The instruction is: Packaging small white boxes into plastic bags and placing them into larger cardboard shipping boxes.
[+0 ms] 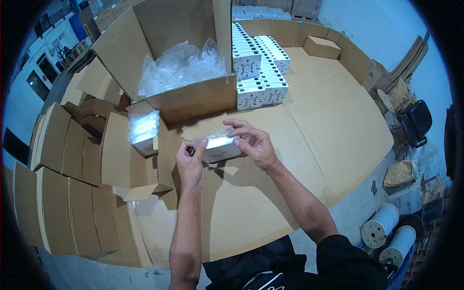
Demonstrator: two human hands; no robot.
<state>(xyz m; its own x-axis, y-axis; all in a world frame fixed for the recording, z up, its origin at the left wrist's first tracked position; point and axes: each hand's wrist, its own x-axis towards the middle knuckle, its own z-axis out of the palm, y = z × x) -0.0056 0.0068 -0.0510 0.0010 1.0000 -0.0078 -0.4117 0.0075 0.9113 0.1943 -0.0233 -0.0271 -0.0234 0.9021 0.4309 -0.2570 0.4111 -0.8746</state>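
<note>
A small white box wrapped in clear plastic (pixel 220 147) is held between both hands just above the cardboard-covered table (pixel 309 140). My left hand (pixel 190 162) pinches its left end with the fingertips. My right hand (pixel 251 141) grips its right end and top, fingers curled over it. Straight beyond the hands stands a large open carton (pixel 193 99) filled with crumpled clear plastic wrap (pixel 181 65).
Stacked white printed boxes (pixel 258 72) stand in rows at the back centre. A smaller open carton holding plastic-wrapped boxes (pixel 143 130) sits at my left. Flattened cartons (pixel 63 183) pile up at far left. A small brown box (pixel 323 47) lies at the back right. Tape rolls (pixel 386 229) rest on the floor at right.
</note>
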